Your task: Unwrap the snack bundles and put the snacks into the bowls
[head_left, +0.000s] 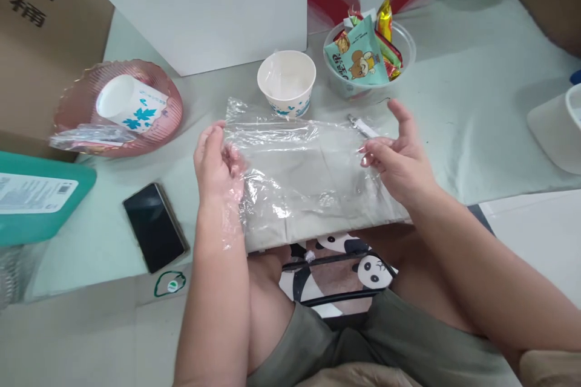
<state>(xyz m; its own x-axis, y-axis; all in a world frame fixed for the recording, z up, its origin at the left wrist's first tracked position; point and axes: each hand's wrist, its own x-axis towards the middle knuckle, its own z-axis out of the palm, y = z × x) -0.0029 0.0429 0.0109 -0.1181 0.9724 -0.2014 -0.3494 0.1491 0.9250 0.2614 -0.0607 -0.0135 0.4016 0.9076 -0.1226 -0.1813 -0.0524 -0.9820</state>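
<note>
A clear plastic bag [304, 163] is spread between my two hands above the table's front edge. My left hand [216, 163] has its fingers curled closed on the bag's left side. At the bag's right edge, my right hand [397, 157] pinches the film between thumb and fingers, with its index finger raised. Just beyond the bag stands a white paper bowl [287, 81] with blue leaf prints and some clear film inside. A small white and metal item [362, 127] lies by my right fingertips, partly behind the film.
A black phone [155, 227] lies to the left. Behind it, a pink ribbed bowl [170, 100] holds a paper cup [131, 103] and a plastic packet. A clear bowl of wrapped snacks [363, 54], boxes and white tubs [556, 127] stand around. A teal bottle [40, 196] is far left.
</note>
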